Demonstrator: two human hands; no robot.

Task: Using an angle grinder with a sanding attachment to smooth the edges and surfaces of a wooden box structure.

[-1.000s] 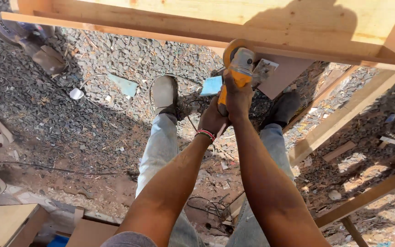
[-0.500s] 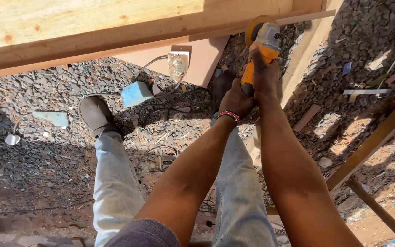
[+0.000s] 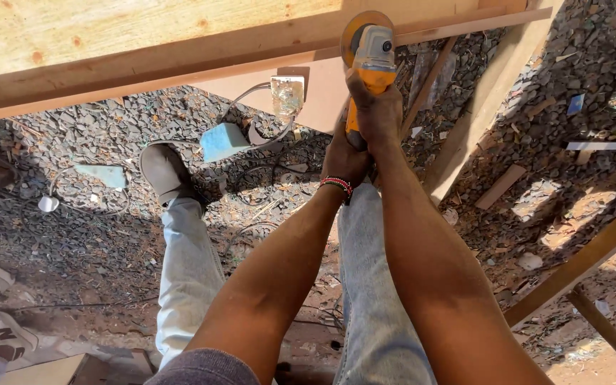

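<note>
Left of the grinder, your shoe (image 3: 162, 171) rests on the gravel (image 3: 73, 235), with a blue block (image 3: 224, 140) nearer it. Your left hand (image 3: 345, 158) wraps the yellow angle grinder (image 3: 368, 64) at its rear; your right hand (image 3: 378, 113) grips its body. Its disc meets the wooden beam (image 3: 180, 57) above.

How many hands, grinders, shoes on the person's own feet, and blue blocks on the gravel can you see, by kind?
Hands: 2, the left hand and the right hand, both on the grinder
Grinder: 1, yellow
Shoe: 1 in view, grey; the other foot is hidden
Blue block: 1
Total: 5
</note>
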